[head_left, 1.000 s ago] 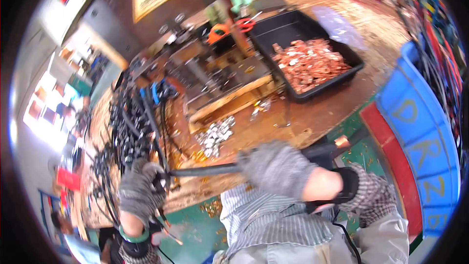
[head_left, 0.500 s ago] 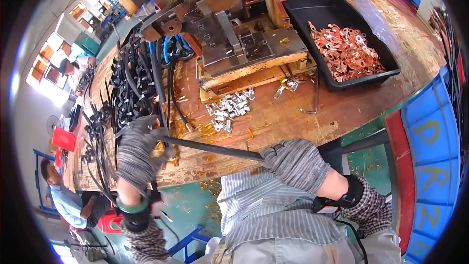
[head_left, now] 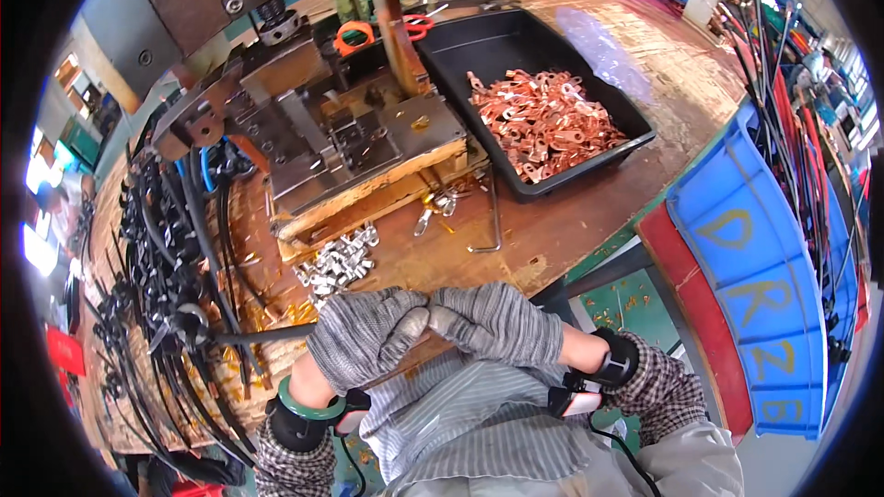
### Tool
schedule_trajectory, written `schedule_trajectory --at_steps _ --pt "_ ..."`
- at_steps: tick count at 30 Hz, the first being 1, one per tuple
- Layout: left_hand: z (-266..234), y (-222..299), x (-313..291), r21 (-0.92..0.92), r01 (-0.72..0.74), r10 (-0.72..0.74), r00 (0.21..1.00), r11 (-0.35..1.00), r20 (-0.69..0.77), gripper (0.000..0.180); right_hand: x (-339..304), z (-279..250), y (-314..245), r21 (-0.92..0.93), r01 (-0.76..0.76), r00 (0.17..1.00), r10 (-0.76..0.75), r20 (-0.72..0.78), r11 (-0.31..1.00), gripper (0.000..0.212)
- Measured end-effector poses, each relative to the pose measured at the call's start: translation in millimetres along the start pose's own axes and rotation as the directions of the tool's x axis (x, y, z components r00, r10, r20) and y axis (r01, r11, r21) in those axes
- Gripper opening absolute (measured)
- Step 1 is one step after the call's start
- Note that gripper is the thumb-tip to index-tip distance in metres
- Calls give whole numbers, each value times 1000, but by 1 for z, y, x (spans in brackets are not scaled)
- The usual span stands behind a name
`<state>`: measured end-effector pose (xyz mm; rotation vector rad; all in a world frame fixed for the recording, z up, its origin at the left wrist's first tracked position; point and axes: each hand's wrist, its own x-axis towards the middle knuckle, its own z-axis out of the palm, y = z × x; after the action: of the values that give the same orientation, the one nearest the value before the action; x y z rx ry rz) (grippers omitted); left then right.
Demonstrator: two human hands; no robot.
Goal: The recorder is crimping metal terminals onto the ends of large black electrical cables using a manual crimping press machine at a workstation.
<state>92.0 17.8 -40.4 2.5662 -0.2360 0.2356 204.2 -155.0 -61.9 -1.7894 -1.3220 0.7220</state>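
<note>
My left hand [head_left: 364, 339], in a grey knitted glove, is closed around a black cable [head_left: 265, 336]. The cable runs out leftward from it toward the bundle on the bench. My right hand [head_left: 502, 324], gloved alike, is closed too, and its fingertips meet the left fingers in front of me. What lies between the right fingers is hidden. Just beyond the hands sits a small pile of silver cable lugs [head_left: 336, 262]. Behind that stands a metal press [head_left: 354, 143] on a yellow-edged base.
A black tray [head_left: 529, 189] holds many copper lugs [head_left: 548, 124]. Dark cables [head_left: 166, 258] crowd the bench's left side. A hex key [head_left: 497, 221] lies beside the press, with orange-handled scissors [head_left: 354, 37] behind. A blue crate [head_left: 755, 285] stands at the right.
My hands have come together; before, they were apart with the cable stretched between them. The view has turned right, shifting the bench leftward in the picture.
</note>
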Motion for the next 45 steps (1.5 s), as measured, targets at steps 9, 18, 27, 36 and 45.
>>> schedule_trajectory --at_steps 9,18,27,36,45 --pt "-6 -6 29 329 73 -58 997 942 -54 21 39 -133 41 -549 -281 841 -73 -535 787 26" --pt "-3 -13 21 371 73 -25 991 926 -131 21 73 -138 59 -698 -390 903 101 -417 601 22" --pt "-2 -13 20 92 99 -79 977 991 -199 17 67 -144 90 349 215 616 151 -773 912 8" --pt "-2 -18 25 45 -4 19 940 999 -341 27 21 -105 19 445 16 937 142 -318 895 19" --pt "2 -25 17 12 -6 10 926 1000 -377 23 42 -61 24 435 -57 993 96 -68 899 22"
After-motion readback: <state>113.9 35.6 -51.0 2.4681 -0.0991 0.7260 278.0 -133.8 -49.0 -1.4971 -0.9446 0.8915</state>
